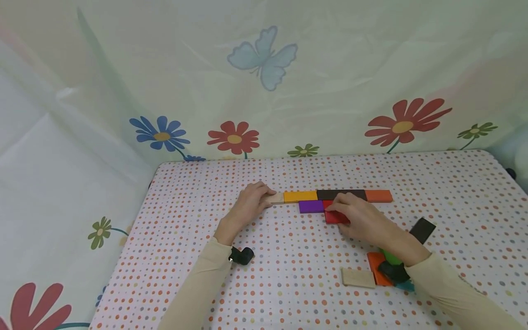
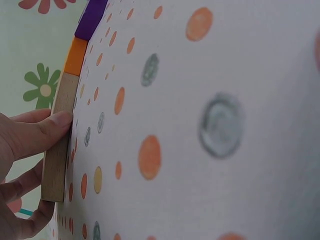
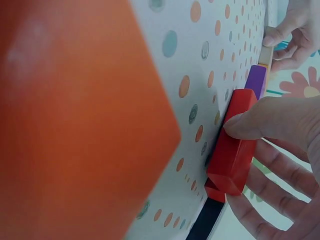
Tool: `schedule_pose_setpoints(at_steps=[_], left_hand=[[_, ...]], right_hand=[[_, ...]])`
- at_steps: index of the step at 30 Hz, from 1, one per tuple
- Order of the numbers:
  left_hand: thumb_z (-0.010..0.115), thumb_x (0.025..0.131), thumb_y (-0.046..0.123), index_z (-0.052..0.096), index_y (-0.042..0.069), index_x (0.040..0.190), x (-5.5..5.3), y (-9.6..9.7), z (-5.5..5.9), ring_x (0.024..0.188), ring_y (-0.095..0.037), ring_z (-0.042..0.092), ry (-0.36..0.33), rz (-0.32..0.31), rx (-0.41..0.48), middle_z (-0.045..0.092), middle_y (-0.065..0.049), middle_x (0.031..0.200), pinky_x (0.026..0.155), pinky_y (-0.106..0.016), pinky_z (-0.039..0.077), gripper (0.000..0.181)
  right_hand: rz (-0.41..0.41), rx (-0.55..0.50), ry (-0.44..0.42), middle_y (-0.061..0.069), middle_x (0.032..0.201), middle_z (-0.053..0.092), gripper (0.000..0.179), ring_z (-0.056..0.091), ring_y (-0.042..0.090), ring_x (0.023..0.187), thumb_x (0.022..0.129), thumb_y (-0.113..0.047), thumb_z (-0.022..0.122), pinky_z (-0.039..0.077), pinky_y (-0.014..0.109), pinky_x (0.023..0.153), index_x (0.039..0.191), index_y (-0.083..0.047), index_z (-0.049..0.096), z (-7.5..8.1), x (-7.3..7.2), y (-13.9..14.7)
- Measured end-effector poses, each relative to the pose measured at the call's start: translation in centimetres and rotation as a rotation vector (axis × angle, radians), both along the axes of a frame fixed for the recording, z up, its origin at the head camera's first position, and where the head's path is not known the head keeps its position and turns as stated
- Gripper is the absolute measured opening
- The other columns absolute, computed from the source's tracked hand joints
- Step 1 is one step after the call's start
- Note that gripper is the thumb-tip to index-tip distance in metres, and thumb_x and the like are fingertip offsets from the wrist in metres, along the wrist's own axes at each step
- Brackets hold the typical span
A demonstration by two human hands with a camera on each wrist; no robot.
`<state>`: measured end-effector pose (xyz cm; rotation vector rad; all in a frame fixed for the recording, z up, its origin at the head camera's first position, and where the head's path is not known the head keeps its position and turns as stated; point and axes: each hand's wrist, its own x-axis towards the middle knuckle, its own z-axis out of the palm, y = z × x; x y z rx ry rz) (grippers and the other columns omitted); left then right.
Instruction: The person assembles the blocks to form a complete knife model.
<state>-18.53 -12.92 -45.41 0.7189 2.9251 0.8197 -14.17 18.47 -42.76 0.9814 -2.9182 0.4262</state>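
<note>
Red block (image 3: 234,155), dotted tabletop (image 1: 297,261), 1 seemingly teal block (image 1: 406,286).

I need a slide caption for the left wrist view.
Left hand holds a wooden block end to end with a yellow-orange block; a purple block lies beyond.

No lettering, label, brand, number or sign is readable in any view.

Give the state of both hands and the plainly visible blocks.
Left hand, gripping pale block
Right hand, gripping red block
Yellow block, unheld
Purple block, unheld
Black row section, unheld
Row-end orange block, unheld
Loose pale block, unheld
Loose orange block, partly hidden
Loose black block, unheld
</note>
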Motion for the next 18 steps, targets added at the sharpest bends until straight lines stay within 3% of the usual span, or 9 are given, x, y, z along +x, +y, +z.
schedule_pose_setpoints(at_steps=[14, 18], left_hand=[[0.075, 0.097, 0.014, 0.073, 0.009, 0.125, -0.11, 0.07, 0.15, 0.114, -0.031, 0.06, -0.007, 0.007, -0.007, 0.068, -0.006, 0.121, 0.095, -0.049, 0.049, 0.029], [0.076, 0.097, 0.014, 0.074, 0.009, 0.125, -0.01, 0.08, 0.14, 0.114, -0.03, 0.06, -0.015, 0.011, -0.002, 0.068, -0.006, 0.121, 0.095, -0.049, 0.049, 0.029]], right_hand=[[-0.009, -0.012, -0.02, 0.011, 0.104, 0.062, 0.035, 0.06, 0.023, 0.09, 0.076, 0.0, 0.091, 0.061, 0.041, 0.078, 0.108, -0.001, 0.078, 0.16, 0.05, 0.03], [0.015, -0.043, -0.021, 0.006, 0.103, 0.063, 0.032, 0.059, 0.019, 0.085, 0.079, -0.004, 0.091, 0.059, 0.036, 0.073, 0.108, -0.006, 0.078, 0.78, 0.68, 0.06]])
